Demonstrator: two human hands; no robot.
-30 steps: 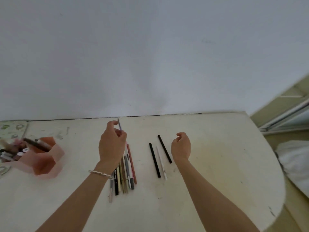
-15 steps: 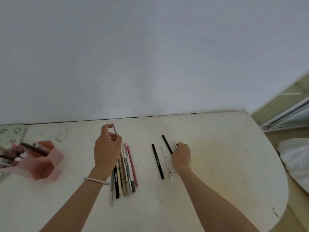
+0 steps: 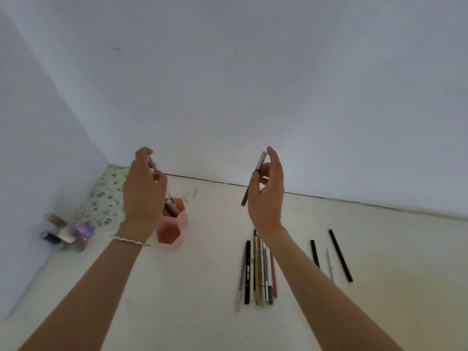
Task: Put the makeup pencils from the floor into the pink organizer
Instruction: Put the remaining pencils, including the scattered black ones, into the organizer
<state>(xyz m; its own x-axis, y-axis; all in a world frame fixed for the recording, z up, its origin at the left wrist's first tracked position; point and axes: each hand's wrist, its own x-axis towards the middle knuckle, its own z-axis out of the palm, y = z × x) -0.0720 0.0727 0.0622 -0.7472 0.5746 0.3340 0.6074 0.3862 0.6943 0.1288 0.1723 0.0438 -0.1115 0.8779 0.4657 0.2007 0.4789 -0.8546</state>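
Head view: the left hand (image 3: 143, 191) hovers over the pink organizer (image 3: 172, 229), which stands on the floor (image 3: 202, 287), and pinches a thin lilac pencil (image 3: 152, 166). The right hand (image 3: 266, 196) pinches a brown pencil (image 3: 253, 182) with a silver cap, held tilted in the air. A row of pencils (image 3: 258, 269) lies on the floor below the right wrist, and 3 loose pencils (image 3: 340, 254) lie further right. Small bottles (image 3: 68, 231) sit by a floral cushion (image 3: 106, 196) at the left.
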